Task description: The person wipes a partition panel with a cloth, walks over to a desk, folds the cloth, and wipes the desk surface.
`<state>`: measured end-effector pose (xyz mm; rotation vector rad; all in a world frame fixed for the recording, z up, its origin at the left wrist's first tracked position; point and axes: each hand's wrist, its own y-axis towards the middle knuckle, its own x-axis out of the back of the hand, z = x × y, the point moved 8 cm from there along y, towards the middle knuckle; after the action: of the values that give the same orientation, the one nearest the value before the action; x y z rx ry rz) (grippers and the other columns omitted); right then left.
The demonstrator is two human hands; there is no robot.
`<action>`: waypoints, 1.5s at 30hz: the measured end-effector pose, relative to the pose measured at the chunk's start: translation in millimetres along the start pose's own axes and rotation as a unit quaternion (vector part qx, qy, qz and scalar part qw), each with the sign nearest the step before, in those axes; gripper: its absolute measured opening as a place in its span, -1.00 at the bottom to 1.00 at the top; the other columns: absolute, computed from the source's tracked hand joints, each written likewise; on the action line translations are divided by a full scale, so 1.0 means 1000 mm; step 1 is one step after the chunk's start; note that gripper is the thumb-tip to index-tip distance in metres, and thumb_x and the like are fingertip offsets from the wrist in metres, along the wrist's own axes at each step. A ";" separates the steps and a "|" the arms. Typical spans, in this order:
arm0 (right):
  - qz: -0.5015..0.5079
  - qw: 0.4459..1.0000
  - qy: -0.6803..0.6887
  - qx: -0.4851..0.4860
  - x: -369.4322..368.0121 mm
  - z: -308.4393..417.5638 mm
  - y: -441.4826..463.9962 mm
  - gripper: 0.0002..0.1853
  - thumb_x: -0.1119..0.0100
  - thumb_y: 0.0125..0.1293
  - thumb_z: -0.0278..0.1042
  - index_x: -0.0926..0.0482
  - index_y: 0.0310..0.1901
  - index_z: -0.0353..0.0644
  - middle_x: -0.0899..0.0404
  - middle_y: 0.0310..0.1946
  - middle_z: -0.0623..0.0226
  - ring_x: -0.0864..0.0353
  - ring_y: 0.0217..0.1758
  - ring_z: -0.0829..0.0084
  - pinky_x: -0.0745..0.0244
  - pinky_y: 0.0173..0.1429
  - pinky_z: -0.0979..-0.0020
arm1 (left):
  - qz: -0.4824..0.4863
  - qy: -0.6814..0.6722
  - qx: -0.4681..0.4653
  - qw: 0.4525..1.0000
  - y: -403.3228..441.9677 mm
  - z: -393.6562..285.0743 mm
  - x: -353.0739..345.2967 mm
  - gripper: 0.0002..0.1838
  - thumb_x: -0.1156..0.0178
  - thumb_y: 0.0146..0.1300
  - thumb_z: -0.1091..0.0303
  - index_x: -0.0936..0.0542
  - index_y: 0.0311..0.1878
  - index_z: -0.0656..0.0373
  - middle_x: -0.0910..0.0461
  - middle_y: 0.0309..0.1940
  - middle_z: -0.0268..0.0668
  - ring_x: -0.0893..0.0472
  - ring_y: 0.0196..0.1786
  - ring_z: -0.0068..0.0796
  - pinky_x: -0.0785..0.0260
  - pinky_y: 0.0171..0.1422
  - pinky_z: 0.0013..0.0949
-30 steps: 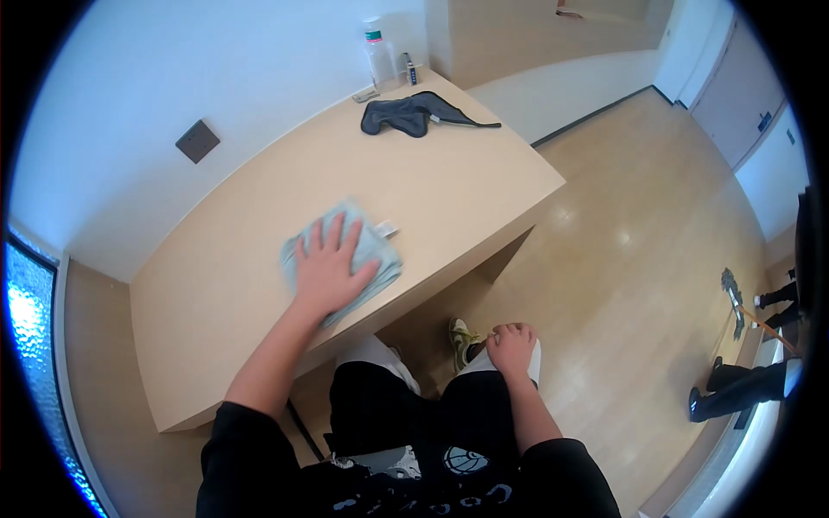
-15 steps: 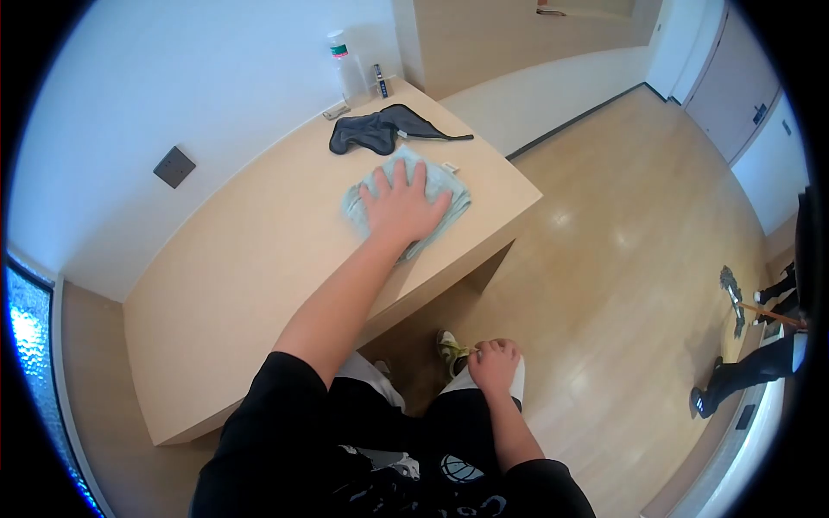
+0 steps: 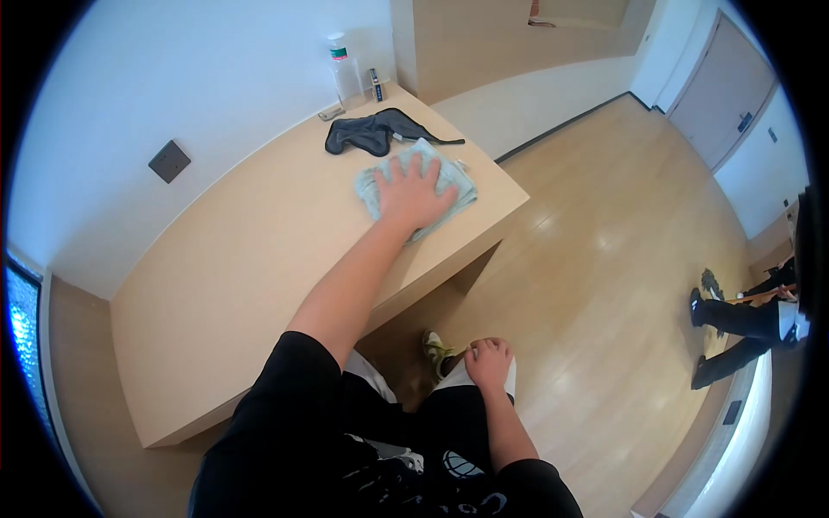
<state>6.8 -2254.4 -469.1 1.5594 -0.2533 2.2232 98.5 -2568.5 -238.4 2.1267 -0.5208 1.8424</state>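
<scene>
The left hand (image 3: 413, 197) presses palm down on the pale cloth (image 3: 458, 184), fingers spread wide and thumb out, not closed around it. The cloth lies flat toward the far end of the table (image 3: 233, 293). From that hand, the dark gray fabric (image 3: 367, 135) is just beside the cloth at 11 o'clock, with the bottle (image 3: 347, 82) beyond. At 5 o'clock, the right hand (image 3: 489, 363) rests on a knee, fingers slightly bent, holding nothing visible.
</scene>
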 end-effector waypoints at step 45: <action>-0.106 0.988 -0.005 0.116 0.137 0.174 0.228 -0.53 -0.12 0.39 -0.10 -0.57 0.27 -0.09 -0.39 0.47 0.10 -0.24 0.60 0.08 -0.11 0.62 0.01 | -0.037 0.131 0.525 0.840 -0.628 0.733 0.040 -0.27 0.14 0.56 -0.21 -0.16 0.66 -0.10 -0.12 0.66 -0.20 -0.12 0.65 0.03 0.03 0.66 0.05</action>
<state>18.1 -2493.3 -259.8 1.6303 0.1683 2.1382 1032.8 -2328.7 -292.0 2.2637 0.8429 2.6560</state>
